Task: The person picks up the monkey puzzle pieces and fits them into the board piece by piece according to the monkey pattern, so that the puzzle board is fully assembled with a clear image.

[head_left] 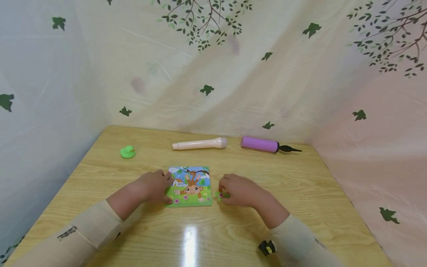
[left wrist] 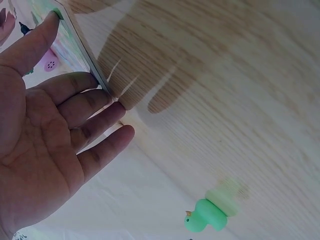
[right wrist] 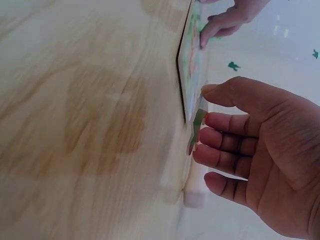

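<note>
A square picture puzzle (head_left: 186, 187) with a hanging monkey, a house and flowers lies on the table. My left hand (head_left: 155, 187) rests at its left edge, thumb near the lower corner and fingers further up. In the left wrist view, the palm of the left hand (left wrist: 50, 125) shows, with fairly straight fingers against the rim. Just right of the puzzle, my right hand (head_left: 238, 191) pinches a small green puzzle piece (head_left: 220, 195) with a flower on it. The right wrist view shows the piece (right wrist: 198, 121) between thumb and fingertips, partly hidden by them.
A green rubber duck (head_left: 128, 152) sits at the back left of the wooden table (head_left: 207, 237). Along the back lie a pale pink tube with a rounded end (head_left: 200, 144) and a purple hand pump (head_left: 260, 144) with a black nozzle. Printed cloth (head_left: 200, 107) hangs behind.
</note>
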Tool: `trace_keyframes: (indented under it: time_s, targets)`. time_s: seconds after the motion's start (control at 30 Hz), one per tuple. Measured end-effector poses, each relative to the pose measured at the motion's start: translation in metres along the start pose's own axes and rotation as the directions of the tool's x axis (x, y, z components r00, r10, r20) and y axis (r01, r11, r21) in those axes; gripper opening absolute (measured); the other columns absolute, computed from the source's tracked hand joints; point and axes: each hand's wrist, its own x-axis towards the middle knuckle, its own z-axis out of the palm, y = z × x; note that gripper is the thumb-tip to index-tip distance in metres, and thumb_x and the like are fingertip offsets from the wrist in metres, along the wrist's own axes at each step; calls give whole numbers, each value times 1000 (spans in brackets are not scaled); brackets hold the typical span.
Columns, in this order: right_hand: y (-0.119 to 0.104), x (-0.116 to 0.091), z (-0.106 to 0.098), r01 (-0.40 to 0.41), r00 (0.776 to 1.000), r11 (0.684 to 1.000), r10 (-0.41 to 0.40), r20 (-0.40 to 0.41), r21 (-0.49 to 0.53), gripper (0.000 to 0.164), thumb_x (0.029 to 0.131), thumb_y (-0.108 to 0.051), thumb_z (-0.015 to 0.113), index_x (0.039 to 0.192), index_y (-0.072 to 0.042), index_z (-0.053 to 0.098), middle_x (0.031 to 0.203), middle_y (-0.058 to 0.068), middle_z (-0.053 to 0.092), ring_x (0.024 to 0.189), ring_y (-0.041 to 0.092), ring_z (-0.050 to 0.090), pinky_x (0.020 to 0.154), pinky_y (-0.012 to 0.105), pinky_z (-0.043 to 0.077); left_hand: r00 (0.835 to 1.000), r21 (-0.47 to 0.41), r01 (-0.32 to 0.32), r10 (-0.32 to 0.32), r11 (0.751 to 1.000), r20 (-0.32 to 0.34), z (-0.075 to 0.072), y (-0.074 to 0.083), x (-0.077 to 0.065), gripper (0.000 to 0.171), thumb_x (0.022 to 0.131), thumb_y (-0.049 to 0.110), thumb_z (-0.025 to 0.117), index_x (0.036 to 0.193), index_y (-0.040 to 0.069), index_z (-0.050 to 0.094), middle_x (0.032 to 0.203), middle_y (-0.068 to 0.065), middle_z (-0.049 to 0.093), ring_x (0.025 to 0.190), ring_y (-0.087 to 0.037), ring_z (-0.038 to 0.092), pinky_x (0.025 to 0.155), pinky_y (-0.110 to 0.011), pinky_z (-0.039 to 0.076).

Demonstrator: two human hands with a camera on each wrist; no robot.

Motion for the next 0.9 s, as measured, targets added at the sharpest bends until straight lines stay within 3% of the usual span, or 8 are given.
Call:
trace_keyframes:
  time_s: [0.23,0.43,0.77,0.9]
  targets:
    - [-23,25,-3,81,996,996,-83,-39,-48,26,88,-35,69,104,-15,64,94,-7,56,83,10,50,74,27,49,1000,15,-4,4,1000,-7,3,-2,3,83,88,54,67,147,2,42,154,-23,37,140,-45,34,109,-59,37]
    - [-41,46,3,131,990,985,-135,-27,-114,30,89,-40,69,109,-18,64,102,-6,59,92,11,54,80,27,51,1000,25,-14,15,1000,-20,4,-3,3,82,88,53,67,147,1,43,153,-24,37,139,-45,35,109,-59,38]
    - [-62,76,14,143,990,979,-142,11,-143,22,91,-42,65,102,-22,64,100,-9,58,89,7,54,76,23,51,1000,46,-7,8,999,-18,4,-4,4,83,88,55,66,147,2,43,153,-23,38,139,-43,37,107,-58,40]
    - [-65,80,16,145,989,978,-143,26,-152,21,94,-40,63,105,-22,66,102,-9,59,94,7,55,82,22,51,1000,47,-13,14,999,-26,4,-4,3,83,87,56,66,146,2,43,152,-23,39,138,-43,37,106,-58,41]
